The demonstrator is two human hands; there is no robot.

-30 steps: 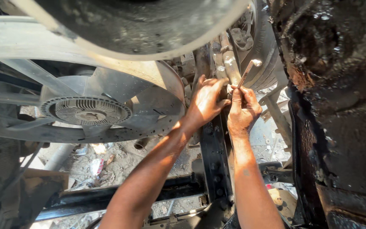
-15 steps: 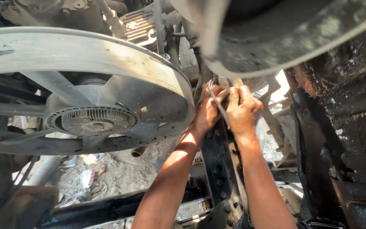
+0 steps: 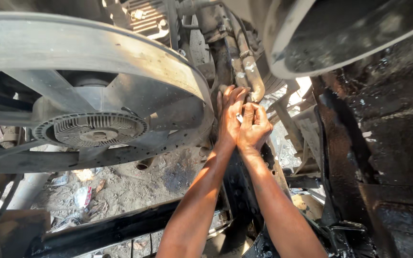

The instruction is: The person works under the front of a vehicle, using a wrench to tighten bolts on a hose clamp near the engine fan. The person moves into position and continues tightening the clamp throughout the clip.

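Both hands up under the vehicle, pressed together at a grimy hose that runs down between the fan and the big curved housing; left hand has fingers extended, laid flat against the hose end and the dark bracket behind it, not closed round anything I can see; right hand is curled into a fist just below the hose, a small pale bit showing between the two hands (too small to tell what it is, or whether the fist actually grips it); large grey fan ring with its finned hub crowds in on the left, rim just beside the left hand; oily black frame member walls off the right; curved housing overhangs from above; ribbed metal part at top behind the hose; on the dirt ground below, crumpled wrappers, whitish with a red patch, lying left of the forearms; black crossbar across the bottom.
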